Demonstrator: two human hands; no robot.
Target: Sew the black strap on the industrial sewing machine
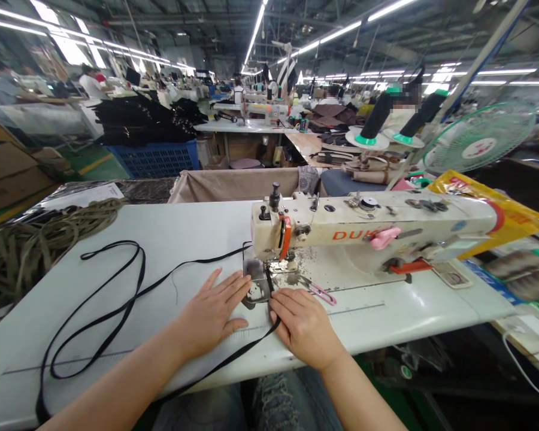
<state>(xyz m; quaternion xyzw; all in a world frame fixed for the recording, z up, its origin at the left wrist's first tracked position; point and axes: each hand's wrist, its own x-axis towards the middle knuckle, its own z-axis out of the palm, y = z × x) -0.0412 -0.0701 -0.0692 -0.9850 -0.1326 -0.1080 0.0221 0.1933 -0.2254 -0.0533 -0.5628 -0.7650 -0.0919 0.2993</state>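
Note:
A long black strap (247, 346) runs up from the table's front edge to the needle area of a white sewing machine (314, 227). My right hand (300, 320) is closed on this strap just in front of the presser foot (281, 266), fingers bent over it. Flat on the table, to the left of the needle plate (256, 278), lies my left hand (218, 305) with its fingers spread, the tips touching the metal plate. More of the strap leaves the machine on the left and lies in loose loops across the tabletop.
Pink-handled thread snips (323, 293) rest right of my right hand. A heap of olive straps (54, 239) lies at the left. Thread cones (377, 117), a green fan (480, 143) and a yellow bag (489, 203) stand behind the machine. A blue crate (155, 158) holds black pieces.

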